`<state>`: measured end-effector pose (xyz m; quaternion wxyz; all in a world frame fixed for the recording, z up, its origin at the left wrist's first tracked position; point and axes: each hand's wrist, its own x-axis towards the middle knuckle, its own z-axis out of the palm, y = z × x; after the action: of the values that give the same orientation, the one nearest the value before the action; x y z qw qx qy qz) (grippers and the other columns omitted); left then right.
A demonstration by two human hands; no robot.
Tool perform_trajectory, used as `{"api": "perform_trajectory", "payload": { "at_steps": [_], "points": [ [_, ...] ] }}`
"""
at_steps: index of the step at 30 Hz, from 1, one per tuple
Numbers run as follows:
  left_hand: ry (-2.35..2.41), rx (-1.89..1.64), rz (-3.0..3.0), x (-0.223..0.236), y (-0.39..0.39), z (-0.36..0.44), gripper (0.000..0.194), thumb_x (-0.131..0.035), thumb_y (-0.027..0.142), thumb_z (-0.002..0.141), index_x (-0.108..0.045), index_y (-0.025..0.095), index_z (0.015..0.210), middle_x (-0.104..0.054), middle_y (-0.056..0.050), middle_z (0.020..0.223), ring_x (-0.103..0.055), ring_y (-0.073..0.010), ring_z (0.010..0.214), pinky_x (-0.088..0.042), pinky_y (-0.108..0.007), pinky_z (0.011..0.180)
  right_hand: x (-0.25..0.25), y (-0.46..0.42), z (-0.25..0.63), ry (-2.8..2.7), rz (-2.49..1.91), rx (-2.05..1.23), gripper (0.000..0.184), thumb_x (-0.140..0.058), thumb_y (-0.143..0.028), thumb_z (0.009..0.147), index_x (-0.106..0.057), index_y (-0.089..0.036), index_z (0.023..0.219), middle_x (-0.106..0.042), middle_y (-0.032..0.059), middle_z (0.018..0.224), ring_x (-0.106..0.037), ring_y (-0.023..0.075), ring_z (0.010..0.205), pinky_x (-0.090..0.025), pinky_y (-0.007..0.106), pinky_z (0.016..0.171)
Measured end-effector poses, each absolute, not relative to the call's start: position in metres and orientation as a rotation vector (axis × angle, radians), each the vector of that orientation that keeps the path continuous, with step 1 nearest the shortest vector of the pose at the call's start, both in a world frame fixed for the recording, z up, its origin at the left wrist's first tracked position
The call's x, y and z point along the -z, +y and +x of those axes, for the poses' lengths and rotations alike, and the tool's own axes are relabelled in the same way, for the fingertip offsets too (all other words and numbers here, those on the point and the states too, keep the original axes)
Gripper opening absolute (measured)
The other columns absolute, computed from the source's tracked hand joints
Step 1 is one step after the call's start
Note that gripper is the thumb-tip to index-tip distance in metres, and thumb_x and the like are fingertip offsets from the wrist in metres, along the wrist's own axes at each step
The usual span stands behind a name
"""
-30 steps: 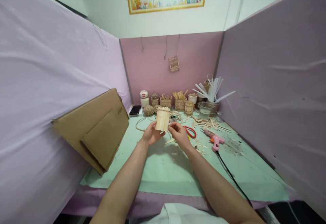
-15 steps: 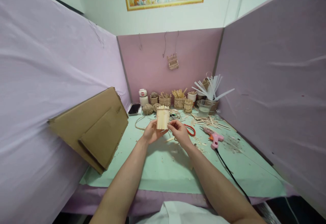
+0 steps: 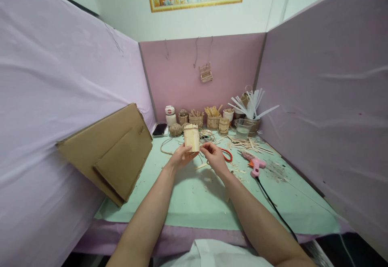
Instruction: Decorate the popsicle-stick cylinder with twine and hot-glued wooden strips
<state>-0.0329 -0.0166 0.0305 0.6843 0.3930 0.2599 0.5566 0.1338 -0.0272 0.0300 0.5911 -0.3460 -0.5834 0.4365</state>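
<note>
Pale wooden-stick container is at the centre of the frame – the left hand grips its lower part, thumb in front. The right hand brings its fingertips near the lower right edge; whether they pinch something, I cannot tell. Toward the right of the frame lies a pink glue gun – its nozzle points to upper left.
</note>
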Motion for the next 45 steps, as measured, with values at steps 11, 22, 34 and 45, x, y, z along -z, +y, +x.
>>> {"api": "perform_trajectory", "payload": {
  "at_steps": [11, 22, 34, 45],
  "points": [
    [0.606, -1.272, 0.933, -0.024, -0.011, -0.033, 0.059, -0.091, 0.025, 0.059, -0.065, 0.019, 0.111, -0.07, -0.008, 0.11, -0.064, -0.0199, 0.104, -0.042, -0.036, 0.103, -0.024, -0.02, 0.137, -1.406, -0.814, -0.932, 0.019, -0.061, -0.038, 0.081, -0.067, -0.022, 0.088, -0.064, 0.0021, 0.078, -0.057, 0.0188, 0.074, -0.044, 0.03, 0.065],
    [0.63, -1.202, 1.0, -0.027, -0.015, -0.03, 0.057, -0.088, 0.017, 0.06, -0.067, 0.018, 0.113, -0.073, -0.008, 0.109, -0.066, -0.0235, 0.108, -0.042, -0.037, 0.104, -0.027, -0.018, 0.141, -1.478, -0.818, -0.916, 0.018, -0.061, -0.038, 0.08, -0.065, -0.021, 0.083, -0.064, 0.0018, 0.076, -0.055, 0.0177, 0.071, -0.041, 0.028, 0.062],
    [0.725, -1.239, 0.947, -0.023, -0.016, -0.025, 0.054, -0.085, 0.013, 0.06, -0.066, 0.022, 0.11, -0.072, -0.007, 0.112, -0.064, -0.0227, 0.109, -0.042, -0.041, 0.105, -0.027, -0.019, 0.141, -1.536, -0.819, -0.906, 0.016, -0.061, -0.036, 0.079, -0.066, -0.02, 0.082, -0.065, 0.0022, 0.077, -0.055, 0.0175, 0.072, -0.042, 0.029, 0.065],
    [0.709, -1.188, 0.961, -0.027, -0.016, -0.029, 0.053, -0.084, 0.019, 0.06, -0.064, 0.018, 0.109, -0.071, -0.008, 0.106, -0.065, -0.02, 0.094, -0.044, -0.042, 0.101, -0.035, -0.019, 0.152, -1.33, -0.745, -1.271, 0.038, -0.078, -0.049, 0.071, -0.063, -0.021, 0.09, -0.058, -0.0026, 0.07, -0.045, 0.0095, 0.057, -0.034, 0.023, 0.052]
  ]
}}
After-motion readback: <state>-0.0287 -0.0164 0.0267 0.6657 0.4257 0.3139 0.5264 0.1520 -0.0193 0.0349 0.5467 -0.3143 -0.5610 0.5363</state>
